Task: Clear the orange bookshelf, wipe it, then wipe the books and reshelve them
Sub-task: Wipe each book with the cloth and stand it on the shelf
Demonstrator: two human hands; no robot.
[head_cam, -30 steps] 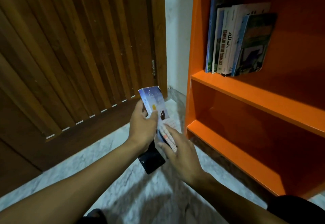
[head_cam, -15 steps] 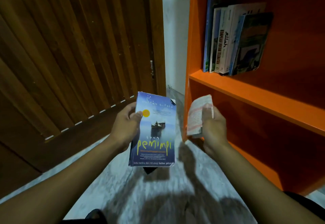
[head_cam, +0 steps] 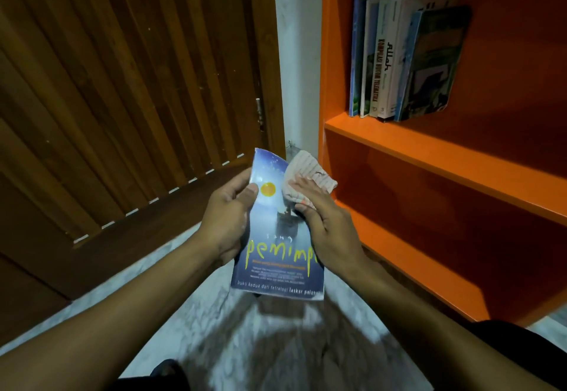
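My left hand grips the left edge of a blue paperback with yellow lettering, held face up over the floor. My right hand presses a pale striped cloth onto the upper right of the book's cover. The orange bookshelf stands to the right. Several books stand upright at the left end of its upper shelf. The lower shelves in view hold nothing.
A dark wooden slatted door fills the left side, with a strip of white wall between it and the shelf. Marbled grey floor lies below my arms. A dark object is partly hidden under the book.
The book was lifted from the floor and turned face up. My right hand, holding the cloth apart half a second ago, has moved left onto the book's cover.
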